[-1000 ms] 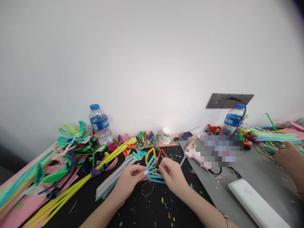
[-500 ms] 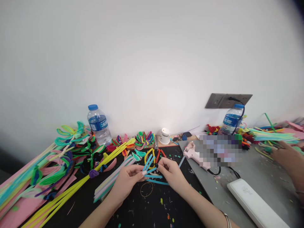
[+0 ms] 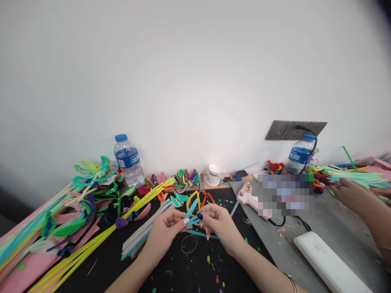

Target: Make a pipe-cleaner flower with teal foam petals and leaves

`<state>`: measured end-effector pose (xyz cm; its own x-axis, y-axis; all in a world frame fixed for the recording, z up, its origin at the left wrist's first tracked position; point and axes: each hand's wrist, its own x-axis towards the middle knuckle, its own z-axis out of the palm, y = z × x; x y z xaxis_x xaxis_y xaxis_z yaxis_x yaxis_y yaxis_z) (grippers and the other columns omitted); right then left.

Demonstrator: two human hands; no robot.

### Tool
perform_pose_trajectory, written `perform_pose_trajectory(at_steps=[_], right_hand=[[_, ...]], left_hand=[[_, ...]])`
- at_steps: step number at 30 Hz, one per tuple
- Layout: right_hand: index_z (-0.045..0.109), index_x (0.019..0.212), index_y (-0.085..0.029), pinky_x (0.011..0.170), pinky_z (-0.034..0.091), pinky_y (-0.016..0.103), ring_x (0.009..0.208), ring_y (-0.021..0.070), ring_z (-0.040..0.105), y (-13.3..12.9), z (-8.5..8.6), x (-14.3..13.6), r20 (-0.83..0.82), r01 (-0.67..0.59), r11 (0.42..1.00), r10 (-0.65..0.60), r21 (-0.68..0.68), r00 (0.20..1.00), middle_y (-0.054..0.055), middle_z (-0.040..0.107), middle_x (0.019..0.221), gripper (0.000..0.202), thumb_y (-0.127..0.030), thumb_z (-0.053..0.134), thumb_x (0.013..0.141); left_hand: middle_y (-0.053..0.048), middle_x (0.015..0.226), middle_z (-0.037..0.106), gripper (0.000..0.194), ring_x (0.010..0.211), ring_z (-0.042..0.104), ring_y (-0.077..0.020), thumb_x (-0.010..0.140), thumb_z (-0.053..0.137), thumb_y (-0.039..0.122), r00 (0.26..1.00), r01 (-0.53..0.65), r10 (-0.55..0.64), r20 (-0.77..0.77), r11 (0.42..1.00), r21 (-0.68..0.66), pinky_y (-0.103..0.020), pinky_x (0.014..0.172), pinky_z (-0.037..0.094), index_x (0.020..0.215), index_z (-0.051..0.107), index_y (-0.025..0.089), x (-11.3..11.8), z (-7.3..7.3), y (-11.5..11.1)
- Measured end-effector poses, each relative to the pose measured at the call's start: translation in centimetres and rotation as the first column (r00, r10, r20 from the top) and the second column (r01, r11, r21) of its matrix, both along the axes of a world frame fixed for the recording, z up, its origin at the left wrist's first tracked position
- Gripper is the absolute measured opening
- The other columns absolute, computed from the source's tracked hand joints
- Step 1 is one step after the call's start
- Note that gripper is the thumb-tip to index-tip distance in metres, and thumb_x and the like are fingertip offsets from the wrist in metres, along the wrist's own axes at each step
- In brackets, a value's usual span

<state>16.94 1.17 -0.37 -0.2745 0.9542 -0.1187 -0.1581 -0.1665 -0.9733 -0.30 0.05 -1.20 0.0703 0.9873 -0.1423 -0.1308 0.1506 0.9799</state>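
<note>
Several short blue pipe cleaner strips [image 3: 191, 208] fan out between my two hands above the black mat. My left hand [image 3: 169, 228] pinches their joined ends between thumb and fingertips. From the right, my right hand [image 3: 218, 226] closes its thumb and fingers on the strips' other side. One blue strip [image 3: 201, 234] extends to the right beneath my right fingers. Behind the strips lie pliers with yellow and red handles [image 3: 205, 200]. A thin brown ring [image 3: 189, 244] rests on the mat just below my hands.
Pipe cleaner bundles [image 3: 131, 209] and flowers fill the left. A bottle [image 3: 128, 162] and white cup [image 3: 213, 176] stand by the wall. On the right are a pink glue gun [image 3: 252, 201], white case [image 3: 330, 260], second bottle [image 3: 297, 156] and another person's hands [image 3: 354, 195].
My right fingers have moved over the strips and closed on them, and the strips are gathered closer together. At the right, the other person's hand has shifted left.
</note>
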Motion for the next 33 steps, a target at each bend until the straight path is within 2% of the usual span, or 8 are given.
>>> perform_pose_trajectory(at_steps=[3,8,10,14,17,21,28,33], right_hand=[[0.055,0.08,-0.014,0.036,0.042,0.02,0.036,0.0075,0.047,0.07,0.06,0.05,-0.011,0.017,1.0,-0.018,-0.026,1.0,-0.004,0.058,0.052,0.021,-0.03,0.064,0.069],[0.053,0.069,-0.015,0.036,0.041,0.019,0.037,0.0071,0.047,0.05,0.01,0.04,-0.015,0.035,0.999,-0.036,-0.022,0.999,-0.002,0.059,0.053,0.021,-0.033,0.064,0.069],[0.053,0.07,-0.015,0.037,0.042,0.019,0.037,0.0072,0.047,0.12,-0.09,0.08,-0.021,0.041,0.999,-0.041,-0.028,0.999,-0.002,0.06,0.054,0.022,-0.033,0.065,0.069],[0.053,0.086,-0.017,0.037,0.043,0.02,0.037,0.0082,0.048,0.31,-0.18,0.25,-0.032,0.021,0.999,-0.022,-0.042,0.999,-0.005,0.059,0.053,0.027,-0.033,0.066,0.068],[0.054,0.077,-0.015,0.037,0.043,0.02,0.037,0.0076,0.048,0.32,-0.11,0.32,-0.004,-0.009,1.0,0.009,-0.028,1.0,-0.003,0.059,0.053,0.024,-0.036,0.065,0.069],[0.052,0.066,-0.015,0.037,0.041,0.019,0.037,0.0068,0.046,0.21,0.05,0.29,0.035,0.015,1.0,-0.015,-0.007,0.999,-0.002,0.059,0.053,0.028,-0.04,0.064,0.069],[0.054,0.077,-0.016,0.036,0.041,0.021,0.035,0.0083,0.046,0.34,0.04,0.36,0.079,-0.013,1.0,0.012,0.016,0.997,-0.005,0.056,0.05,0.028,-0.043,0.062,0.07],[0.05,0.065,-0.016,0.034,0.037,0.019,0.033,0.0071,0.043,0.49,-0.32,0.51,0.078,0.013,0.999,-0.016,0.036,0.997,-0.004,0.055,0.048,0.027,-0.04,0.06,0.073]], left_hand=[[0.0,0.065,0.068,0.02,0.065,0.066,-0.0182,0.062,0.072,0.031,0.999,0.028,-0.028,-0.015,1.0,-0.013,-0.03,0.068,0.053,0.072,0.065,0.015,0.02,-0.12,0.06],[-0.001,0.065,0.07,0.021,0.066,0.067,-0.0193,0.061,0.072,0.031,0.998,0.065,-0.066,-0.025,0.998,-0.018,-0.03,0.068,0.053,0.072,0.067,0.014,0.1,0.09,-0.11],[-0.001,0.066,0.07,0.021,0.066,0.067,-0.0193,0.061,0.072,0.031,0.996,0.08,-0.081,-0.032,0.997,-0.019,-0.03,0.068,0.052,0.073,0.068,0.014,0.14,0.24,-0.21],[-0.003,0.067,0.07,0.022,0.065,0.067,-0.0192,0.062,0.071,0.032,0.99,0.133,-0.135,-0.043,0.99,-0.038,-0.029,0.066,0.052,0.074,0.068,0.013,0.23,0.56,-0.28],[-0.003,0.067,0.07,0.023,0.065,0.066,-0.0191,0.062,0.071,0.032,0.986,0.153,-0.155,-0.058,0.987,-0.041,-0.028,0.064,0.051,0.074,0.068,0.013,0.29,0.68,-0.24],[-0.003,0.067,0.069,0.024,0.065,0.066,-0.0191,0.063,0.07,0.034,0.986,0.146,-0.146,-0.075,0.989,-0.013,-0.028,0.065,0.051,0.074,0.067,0.013,0.31,0.59,-0.21],[-0.003,0.071,0.069,0.018,0.07,0.065,-0.0188,0.067,0.067,0.031,0.978,0.191,-0.188,-0.093,0.981,0.022,-0.031,0.071,0.052,0.073,0.066,0.014,0.36,0.27,-0.4],[0.001,0.069,0.064,0.017,0.069,0.063,-0.016,0.072,0.062,0.026,0.976,0.178,-0.161,-0.144,0.978,0.112,-0.027,0.07,0.05,0.086,0.063,0.017,0.23,0.35,-0.62]])
